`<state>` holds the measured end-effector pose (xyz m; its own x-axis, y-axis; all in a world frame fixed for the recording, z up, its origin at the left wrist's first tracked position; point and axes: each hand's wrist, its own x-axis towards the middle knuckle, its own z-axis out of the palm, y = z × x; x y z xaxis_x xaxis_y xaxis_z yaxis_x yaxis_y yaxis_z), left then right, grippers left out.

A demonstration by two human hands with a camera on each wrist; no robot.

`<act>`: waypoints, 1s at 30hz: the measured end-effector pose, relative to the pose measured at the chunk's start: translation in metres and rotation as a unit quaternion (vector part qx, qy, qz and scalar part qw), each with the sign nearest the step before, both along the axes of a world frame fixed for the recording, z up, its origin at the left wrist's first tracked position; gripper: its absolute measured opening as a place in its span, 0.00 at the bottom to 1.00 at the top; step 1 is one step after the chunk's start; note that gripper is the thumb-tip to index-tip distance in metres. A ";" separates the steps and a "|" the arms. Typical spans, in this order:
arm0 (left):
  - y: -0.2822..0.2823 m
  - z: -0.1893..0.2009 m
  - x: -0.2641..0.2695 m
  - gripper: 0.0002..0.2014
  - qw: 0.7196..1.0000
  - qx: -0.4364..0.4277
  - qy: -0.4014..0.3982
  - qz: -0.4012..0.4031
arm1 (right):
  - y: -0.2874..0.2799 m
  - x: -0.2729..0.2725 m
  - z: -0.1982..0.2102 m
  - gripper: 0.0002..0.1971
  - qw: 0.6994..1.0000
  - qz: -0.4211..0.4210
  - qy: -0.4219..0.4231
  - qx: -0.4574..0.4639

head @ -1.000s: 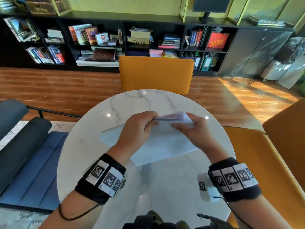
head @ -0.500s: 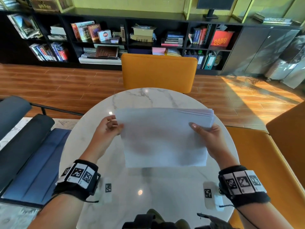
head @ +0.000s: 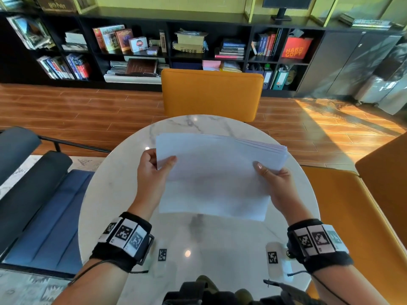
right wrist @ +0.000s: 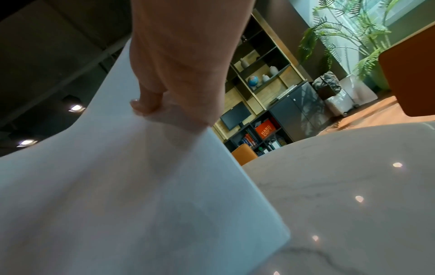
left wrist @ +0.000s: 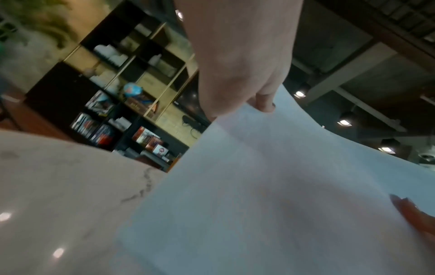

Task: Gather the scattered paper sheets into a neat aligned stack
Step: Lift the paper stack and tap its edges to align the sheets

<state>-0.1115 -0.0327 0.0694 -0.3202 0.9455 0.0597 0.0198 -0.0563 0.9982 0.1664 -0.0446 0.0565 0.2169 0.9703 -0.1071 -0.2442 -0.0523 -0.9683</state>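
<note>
The fingers of the left hand [head: 154,172] and the right hand [head: 276,186] lie hidden behind the paper stack [head: 215,175]. The stack covers the middle of the table [head: 110,194]. Both wrist views are blurred, and their edges cut the sheets off.

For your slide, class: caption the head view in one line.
Both hands, left hand and right hand, hold a paper stack above a marble table.
</note>
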 end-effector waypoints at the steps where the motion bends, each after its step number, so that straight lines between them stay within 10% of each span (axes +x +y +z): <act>1: 0.000 0.000 -0.001 0.14 1.000 0.007 0.013 -0.004 | 0.000 0.003 -0.002 0.10 1.000 0.004 0.005 -0.004; 5: -0.001 0.001 0.006 0.13 0.999 0.021 0.047 0.000 | 0.002 0.001 -0.003 0.20 1.000 -0.003 0.007 -0.007; 30: -0.034 -0.068 0.026 0.03 0.998 -0.035 0.024 0.039 | -0.030 -0.012 -0.059 0.02 0.990 -0.044 -0.111 -0.069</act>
<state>-0.0857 -0.0670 0.0017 -0.3906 0.9205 0.0111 0.0694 0.0174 0.9974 0.1539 -0.0743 -0.0027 0.3330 0.9259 -0.1783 -0.0359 -0.1765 -0.9836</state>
